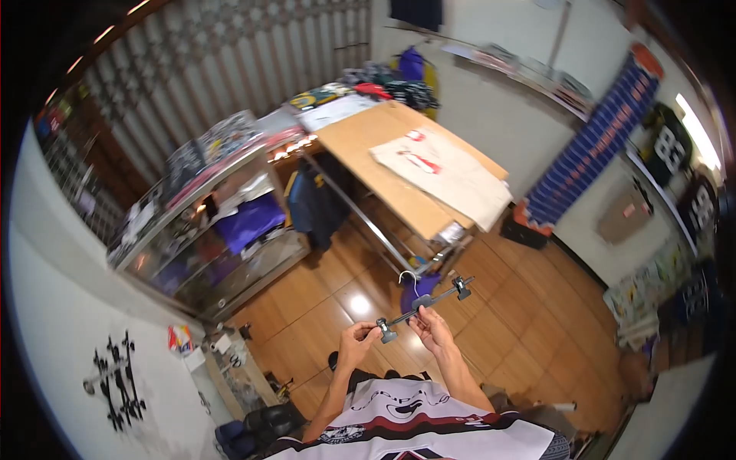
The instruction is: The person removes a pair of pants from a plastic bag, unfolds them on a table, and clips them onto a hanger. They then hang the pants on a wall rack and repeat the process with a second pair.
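A black clip hanger (421, 303) with a white hook is held out in front of my body, its bar slanting up to the right. My left hand (359, 342) is closed, the fingertips pinching at the clip (386, 330) on the bar's left end. Around the middle of the bar, just under the hook, my right hand (432, 330) is closed with thumb and fingers. The other clip (461, 288) sits at the far right end of the bar, with no hand on it. Nothing hangs from either clip.
Ahead stands a wooden-topped table (360, 134) with a cream garment (441, 165) lying on it. To its left is a glass display case (222, 253) topped with folded clothes. More black hangers (115, 381) hang on the left wall. A blue patterned column (590, 138) rises at the right.
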The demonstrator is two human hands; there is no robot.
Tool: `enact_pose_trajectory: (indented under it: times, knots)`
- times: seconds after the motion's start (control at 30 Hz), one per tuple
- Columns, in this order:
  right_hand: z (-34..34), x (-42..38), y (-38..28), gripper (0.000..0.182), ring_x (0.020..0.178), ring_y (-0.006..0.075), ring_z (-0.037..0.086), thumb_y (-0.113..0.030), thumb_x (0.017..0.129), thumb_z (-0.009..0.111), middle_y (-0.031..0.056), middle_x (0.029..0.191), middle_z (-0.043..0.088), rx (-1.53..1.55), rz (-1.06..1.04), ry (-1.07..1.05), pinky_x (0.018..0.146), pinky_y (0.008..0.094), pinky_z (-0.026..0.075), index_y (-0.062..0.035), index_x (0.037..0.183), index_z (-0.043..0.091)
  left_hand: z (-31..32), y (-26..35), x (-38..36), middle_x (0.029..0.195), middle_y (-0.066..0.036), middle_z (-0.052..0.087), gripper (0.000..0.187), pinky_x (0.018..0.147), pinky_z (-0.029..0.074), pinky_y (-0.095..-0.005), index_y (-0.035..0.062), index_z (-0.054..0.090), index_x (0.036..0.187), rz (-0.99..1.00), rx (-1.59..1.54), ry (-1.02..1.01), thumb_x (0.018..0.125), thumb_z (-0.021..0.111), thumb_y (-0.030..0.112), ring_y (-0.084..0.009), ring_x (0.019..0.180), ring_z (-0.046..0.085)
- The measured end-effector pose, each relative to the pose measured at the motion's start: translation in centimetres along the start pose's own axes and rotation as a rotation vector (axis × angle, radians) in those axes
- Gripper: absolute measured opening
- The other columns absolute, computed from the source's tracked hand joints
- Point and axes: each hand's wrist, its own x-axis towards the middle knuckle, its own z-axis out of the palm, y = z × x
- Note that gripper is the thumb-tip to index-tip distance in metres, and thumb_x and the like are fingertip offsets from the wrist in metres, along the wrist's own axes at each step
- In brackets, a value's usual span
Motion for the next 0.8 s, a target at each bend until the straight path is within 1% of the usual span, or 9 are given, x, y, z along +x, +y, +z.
enact_pose_trajectory:
  times: [0.13, 0.17, 0.27, 0.37, 0.5, 0.6, 0.73, 0.77, 0.8]
  knots:
    - [-3.5, -3.8, -5.2, 0.008, 0.089, 0.0176, 0.072, -0.02, 0.097, 0.074, 0.0015, 0.096, 0.073, 0.115, -0.175, 0.067, 0.083, 0.0327, 0.062, -0.0144, 0.098, 0.069, 7.4, 1.2, 2.5, 0.095, -0.007, 0.075, 0.018, 0.08, 0.054, -0.0259, -0.0042, 0.073, 0.106, 0.036, -0.002, -0.144, 0.094, 0.076, 0.009, -0.0122, 0.085, 0.07]
    - [-5.1, -4.0, -5.7, 0.013, 0.095, 0.0191, 0.071, -0.024, 0.097, 0.074, 0.0024, 0.104, 0.074, 0.183, -0.197, 0.086, 0.084, 0.0348, 0.061, -0.0138, 0.103, 0.07, 8.8, 1.7, 3.0, 0.094, -0.007, 0.075, 0.018, 0.08, 0.054, -0.0258, -0.0041, 0.073, 0.106, 0.011, 0.006, -0.178, 0.094, 0.076, 0.009, -0.0122, 0.084, 0.069]
    - [-6.8, -5.7, -8.5, 0.026, 0.096, 0.0193, 0.071, -0.033, 0.096, 0.074, 0.0038, 0.105, 0.07, 0.293, -0.272, 0.126, 0.086, 0.0346, 0.061, -0.011, 0.11, 0.07, 13.2, 3.2, 5.2, 0.092, -0.007, 0.075, 0.017, 0.077, 0.055, -0.0242, -0.0039, 0.074, 0.107, 0.002, -0.035, -0.26, 0.095, 0.075, 0.008, -0.0114, 0.082, 0.069]
    - [-10.5, -6.0, -10.2, 0.042, 0.103, 0.0205, 0.07, -0.043, 0.096, 0.072, 0.0057, 0.118, 0.069, 0.37, -0.364, 0.162, 0.089, 0.0366, 0.06, -0.0114, 0.123, 0.065, 15.9, 3.6, 8.7, 0.091, -0.006, 0.074, 0.017, 0.074, 0.055, -0.0227, -0.0042, 0.074, 0.106, 0.0, -0.025, -0.342, 0.096, 0.074, 0.01, -0.0096, 0.081, 0.068]
    - [-15.8, -6.3, -14.0, 0.058, 0.112, 0.0223, 0.067, -0.054, 0.099, 0.063, 0.0077, 0.137, 0.063, 0.381, -0.569, 0.214, 0.093, 0.0392, 0.058, -0.014, 0.139, 0.051, 20.2, 4.4, 14.0, 0.091, -0.006, 0.074, 0.019, 0.074, 0.055, -0.0229, -0.0043, 0.074, 0.107, -0.012, 0.01, -0.417, 0.097, 0.074, 0.012, -0.0095, 0.08, 0.069]
    - [-18.6, -6.4, -18.7, 0.056, 0.113, 0.0216, 0.067, -0.054, 0.099, 0.062, 0.007, 0.135, 0.064, 0.416, -0.672, 0.383, 0.092, 0.0383, 0.058, -0.014, 0.138, 0.053, 23.5, 5.5, 18.0, 0.092, -0.007, 0.074, 0.02, 0.075, 0.056, -0.0235, -0.0046, 0.073, 0.107, -0.034, 0.007, -0.507, 0.097, 0.074, 0.012, -0.0104, 0.081, 0.07]
    - [-19.9, -4.7, -26.4, 0.05, 0.096, 0.0166, 0.07, -0.051, 0.101, 0.062, 0.0032, 0.111, 0.071, 0.322, -0.8, 0.48, 0.081, 0.0334, 0.06, -0.014, 0.134, 0.058, 27.6, 6.7, 23.4, 0.092, -0.008, 0.075, 0.02, 0.077, 0.058, -0.0253, -0.0049, 0.073, 0.107, -0.033, 0.035, -0.573, 0.099, 0.071, 0.014, -0.0117, 0.082, 0.071]
    - [-19.5, -4.0, -28.4, 0.04, 0.083, 0.0133, 0.069, -0.044, 0.102, 0.063, 0.0023, 0.1, 0.072, 0.333, -0.852, 0.443, 0.072, 0.0296, 0.06, -0.0138, 0.128, 0.063, 28.3, 7.2, 24.5, 0.092, -0.009, 0.075, 0.021, 0.077, 0.058, -0.0259, -0.0052, 0.072, 0.107, -0.01, 0.048, -0.567, 0.099, 0.07, 0.014, -0.0122, 0.082, 0.071]
    - [-19.1, -3.1, -30.1, 0.036, 0.083, 0.0131, 0.069, -0.039, 0.103, 0.064, 0.0029, 0.1, 0.072, 0.266, -0.869, 0.484, 0.07, 0.0292, 0.06, -0.0129, 0.128, 0.063, 29.0, 7.4, 25.9, 0.092, -0.009, 0.075, 0.02, 0.077, 0.057, -0.0259, -0.0051, 0.072, 0.106, 0.004, 0.048, -0.579, 0.099, 0.07, 0.014, -0.0122, 0.083, 0.071]
